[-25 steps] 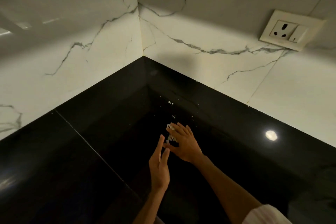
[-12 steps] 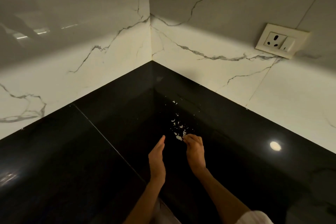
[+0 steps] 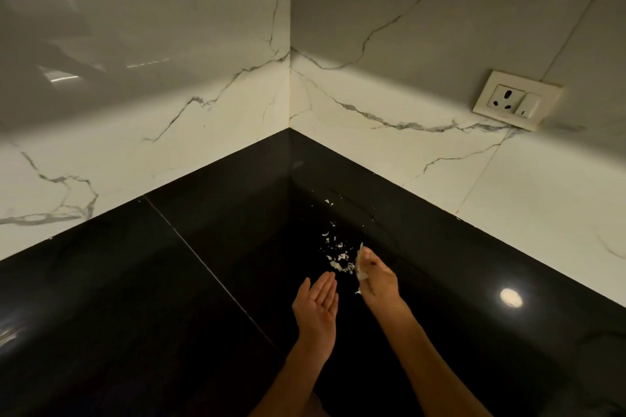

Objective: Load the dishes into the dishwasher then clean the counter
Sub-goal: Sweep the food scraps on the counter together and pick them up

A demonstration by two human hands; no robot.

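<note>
Small white scraps lie scattered on the glossy black counter near its inner corner. My left hand is held palm up with straight fingers, just in front of the scraps and holding nothing. To its right, my right hand has its fingers curled and pinches a few white scraps at the fingertips, right beside the pile. No dishes or dishwasher are in view.
White marble-look walls meet in a corner behind the counter. A white wall socket with a switch sits on the right wall. A ceiling light reflects as a bright spot on the counter.
My left hand has turned from edge-on to palm up. My right hand has moved from over the scraps to their right side and now pinches some of them.
</note>
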